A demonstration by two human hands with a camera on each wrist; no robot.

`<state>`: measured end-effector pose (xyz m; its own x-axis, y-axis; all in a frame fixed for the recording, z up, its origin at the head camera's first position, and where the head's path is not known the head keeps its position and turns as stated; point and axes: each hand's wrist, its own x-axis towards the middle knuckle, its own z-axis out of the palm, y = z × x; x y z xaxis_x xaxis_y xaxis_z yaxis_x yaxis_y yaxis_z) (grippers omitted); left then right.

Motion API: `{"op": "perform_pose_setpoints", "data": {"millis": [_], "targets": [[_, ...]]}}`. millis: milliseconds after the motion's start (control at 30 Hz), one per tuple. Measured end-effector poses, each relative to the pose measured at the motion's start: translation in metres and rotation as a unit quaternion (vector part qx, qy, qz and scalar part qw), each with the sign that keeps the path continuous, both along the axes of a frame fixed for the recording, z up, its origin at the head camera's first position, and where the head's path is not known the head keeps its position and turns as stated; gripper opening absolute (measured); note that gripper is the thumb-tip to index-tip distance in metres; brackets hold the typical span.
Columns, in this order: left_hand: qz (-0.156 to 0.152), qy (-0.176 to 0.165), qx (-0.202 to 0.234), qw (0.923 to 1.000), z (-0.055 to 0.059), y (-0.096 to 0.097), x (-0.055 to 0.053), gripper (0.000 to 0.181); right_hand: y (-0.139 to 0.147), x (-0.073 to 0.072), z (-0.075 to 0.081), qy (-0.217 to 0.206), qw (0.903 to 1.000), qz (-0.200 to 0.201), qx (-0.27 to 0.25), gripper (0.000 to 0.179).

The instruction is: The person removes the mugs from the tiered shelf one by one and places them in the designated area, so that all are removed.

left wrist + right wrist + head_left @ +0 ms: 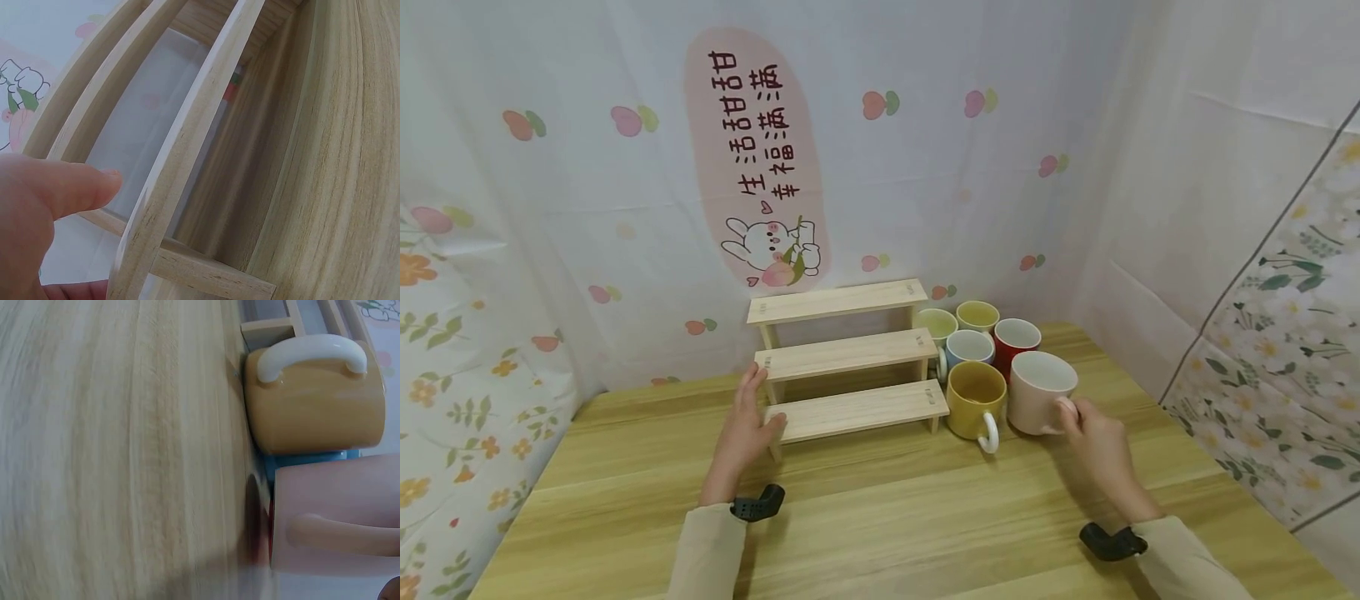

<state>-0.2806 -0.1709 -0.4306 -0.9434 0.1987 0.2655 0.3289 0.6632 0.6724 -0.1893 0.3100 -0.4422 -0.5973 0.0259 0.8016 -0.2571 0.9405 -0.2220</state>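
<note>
My right hand (1101, 450) pinches the handle of a large pink mug (1037, 396). In the right wrist view, a dark shadow lies beside the pink mug's base; whether it touches the table cannot be told. Just left of it stands a mustard-yellow mug (966, 408) with a white handle. A three-step wooden rack (857, 412) stands left of the mugs. At its left end rests my left hand (745, 425), the thumb by the lowest step and the fingers by the middle one. The left wrist view shows the thumb (75, 187) extended; most other fingers are hidden.
Behind the pink and mustard mugs stand a red mug (1017, 337), a light blue mug (970, 346) and two yellow-green mugs, one (977, 315) at the back. A patterned curtain (925, 183) hangs behind the wood-grain table (880, 525), with another (1262, 333) along the right side.
</note>
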Motion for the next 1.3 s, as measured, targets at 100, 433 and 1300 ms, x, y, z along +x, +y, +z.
{"op": "perform_pose_setpoints", "data": {"millis": [100, 433, 1300], "targets": [[-0.001, 0.001, 0.001, 1.0, 0.0, 0.001, 0.0, 0.077, -0.003, -0.001, -0.001, 0.005, 1.0, 0.006, 0.005, 0.039], [-0.004, 0.025, 0.011, 0.9996, -0.003, 0.002, 0.002, 0.076, -0.009, -0.001, -0.004, 0.01, 0.9999, 0.01, 0.008, 0.036], [-0.019, 0.027, 0.013, 0.9994, -0.001, 0.001, 0.003, 0.076, -0.011, 0.005, 0.003, -0.161, 0.9858, -0.011, -0.048, 0.035]]}}
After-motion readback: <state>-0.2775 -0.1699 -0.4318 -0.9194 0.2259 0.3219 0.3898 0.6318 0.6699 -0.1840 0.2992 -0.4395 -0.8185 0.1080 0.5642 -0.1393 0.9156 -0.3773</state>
